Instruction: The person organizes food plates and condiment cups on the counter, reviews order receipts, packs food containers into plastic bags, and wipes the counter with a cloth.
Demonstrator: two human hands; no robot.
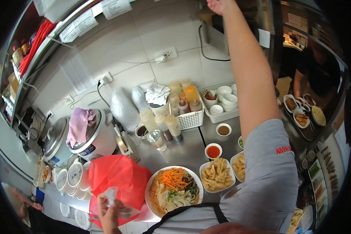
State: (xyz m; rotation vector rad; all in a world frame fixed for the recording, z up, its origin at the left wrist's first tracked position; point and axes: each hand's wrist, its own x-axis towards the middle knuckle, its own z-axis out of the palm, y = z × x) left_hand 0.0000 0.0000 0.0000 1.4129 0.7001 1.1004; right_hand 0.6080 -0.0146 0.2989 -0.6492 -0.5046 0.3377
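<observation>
My left hand (106, 212) is closed on a small clear plastic bag (111, 192), in front of a red plastic bag (119, 177). To its right stands a large white bowl (147, 197) filled with shredded carrots (173, 178), pale shreds and dark greens. My right arm stretches up and away, so my right hand (217, 5) is at the top edge of the view, near a metal appliance (214, 29). Its fingers are largely cut off, and what it touches is hidden. Fried strips (217, 173) fill a white dish close to my right sleeve.
Small bowls of red sauce (213, 151) and brown sauce (223, 129) sit on the steel counter. Behind are squeeze bottles (172, 125), a white basket (191, 120) and a glass jug (156, 138). Rice cookers (91, 136) and lidded tubs (76, 174) stand left. A person (318, 64) is beyond the right-hand opening.
</observation>
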